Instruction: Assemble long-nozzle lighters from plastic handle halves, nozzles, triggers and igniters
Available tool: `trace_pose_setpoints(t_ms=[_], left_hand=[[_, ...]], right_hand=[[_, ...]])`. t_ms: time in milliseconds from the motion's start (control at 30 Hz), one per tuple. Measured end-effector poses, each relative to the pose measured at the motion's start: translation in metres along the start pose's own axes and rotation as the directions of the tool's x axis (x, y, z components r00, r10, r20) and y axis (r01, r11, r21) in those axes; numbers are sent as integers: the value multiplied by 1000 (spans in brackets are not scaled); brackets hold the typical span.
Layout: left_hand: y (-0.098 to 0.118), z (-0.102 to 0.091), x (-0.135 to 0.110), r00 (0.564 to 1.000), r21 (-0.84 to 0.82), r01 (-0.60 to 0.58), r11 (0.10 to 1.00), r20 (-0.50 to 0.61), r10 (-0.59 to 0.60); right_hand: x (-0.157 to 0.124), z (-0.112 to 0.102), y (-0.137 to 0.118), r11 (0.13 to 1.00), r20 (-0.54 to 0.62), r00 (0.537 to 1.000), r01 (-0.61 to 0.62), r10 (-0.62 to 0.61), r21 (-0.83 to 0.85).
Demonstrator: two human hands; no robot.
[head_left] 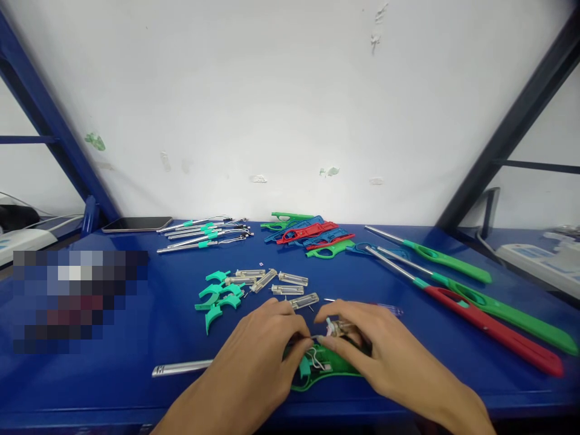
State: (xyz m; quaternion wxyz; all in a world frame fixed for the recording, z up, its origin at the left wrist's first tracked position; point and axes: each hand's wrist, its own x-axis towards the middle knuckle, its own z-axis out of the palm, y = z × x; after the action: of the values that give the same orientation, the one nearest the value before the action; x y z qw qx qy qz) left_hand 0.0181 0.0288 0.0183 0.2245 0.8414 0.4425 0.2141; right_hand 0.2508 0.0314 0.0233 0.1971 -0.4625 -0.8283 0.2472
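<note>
Near the front edge of the table, my left hand (260,353) and my right hand (389,344) meet over a green lighter shell half (312,380). Curled around a clear fuel tank (339,328) are the fingers of my right hand. My left thumb and forefinger are pinched together beside it; a thin light strand shows between the two hands' fingertips, too small to name surely. White wires (322,361) and a teal trigger (304,367) lie in the shell. Out to the left sticks a metal lighter tube (181,368). My hands hide part of the shell.
Teal triggers (212,314) and loose fuel tanks (292,279) lie ahead. Behind are wired metal tubes (203,232), coloured shell halves (312,232) and a phone (137,225). Long lighters (493,326) lie right, a screwdriver (389,308) just beyond my right hand. Blue posts flank the table.
</note>
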Motion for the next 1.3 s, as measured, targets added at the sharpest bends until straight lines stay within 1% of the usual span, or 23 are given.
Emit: trace_pose_setpoints(t_ms=[100,200,333,467,933,1167,1300], left_hand=[[0,-2,2,1000,1,-6,1000,-16,6],[2,-5,3,999,2,-12,1000,-40,12],[2,-5,2,998,7,-36,999,-52,36],[2,-3,0,998,11,-36,999,-50,36],[4,-1,1,998,15,-24,1000,-57,24],[4,0,1,997,42,-43,998,-57,45],[5,3,2,995,60,-80,995,-58,84]], right_hand=[[-3,1,2,996,5,996,-90,90,-26],[-5,3,4,994,25,994,-107,107,16],[-5,5,6,997,27,998,-64,63,43],[-5,5,8,1000,-6,1000,-19,19,25],[-5,6,10,998,-44,999,21,-24,-52],[-4,7,10,989,-91,990,96,-107,-112],[-4,7,11,975,-112,979,154,-173,-157]])
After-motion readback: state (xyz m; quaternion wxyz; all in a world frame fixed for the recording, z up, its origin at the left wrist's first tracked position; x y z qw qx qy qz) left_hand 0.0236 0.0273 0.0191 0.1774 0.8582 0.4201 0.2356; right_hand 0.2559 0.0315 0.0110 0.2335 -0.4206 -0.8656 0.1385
